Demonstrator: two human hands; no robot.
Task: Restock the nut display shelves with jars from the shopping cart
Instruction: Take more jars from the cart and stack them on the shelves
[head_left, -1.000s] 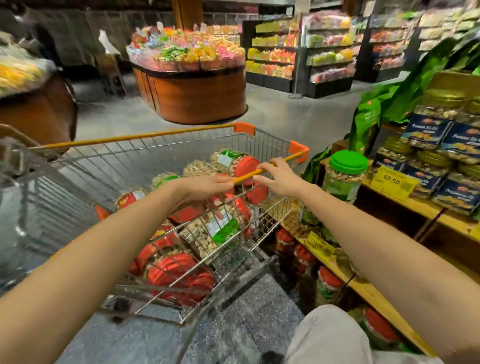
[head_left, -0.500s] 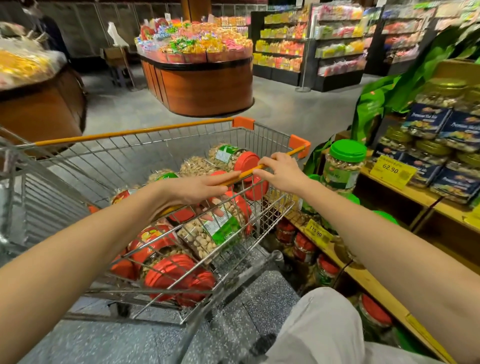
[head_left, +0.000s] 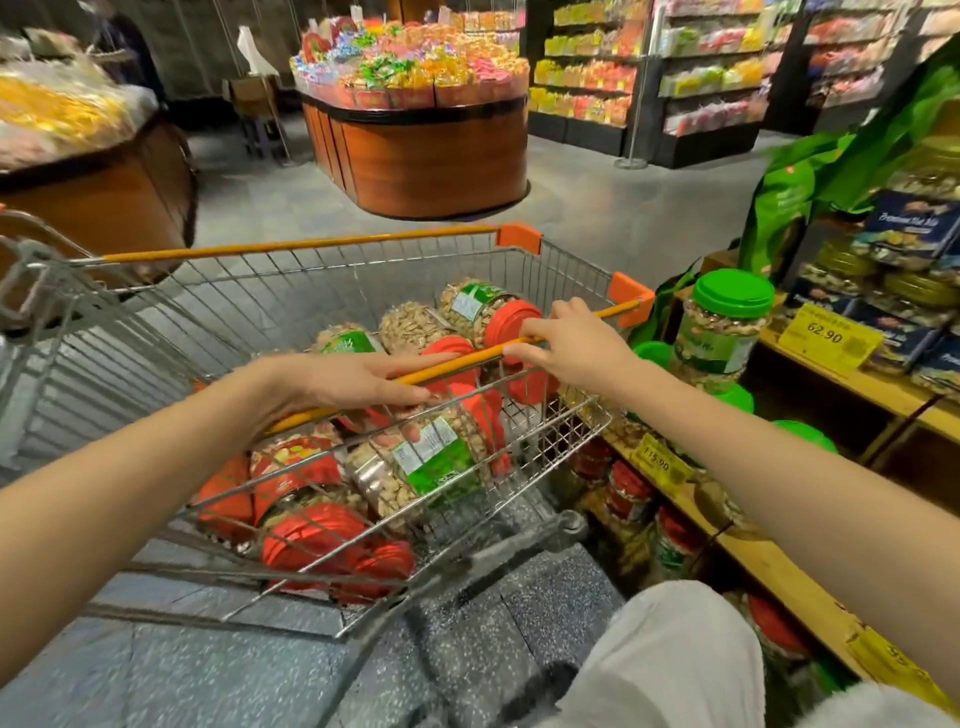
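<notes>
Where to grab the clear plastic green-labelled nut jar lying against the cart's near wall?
Probably its mid-barrel, from above, past the orange rail: the nut jar lies on its side behind the cart's wire wall, which blocks the near side; its red lid points away to the right.

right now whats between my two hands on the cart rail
Head view: only a bare stretch of orange rail, with red-lidded jars below it.
</notes>
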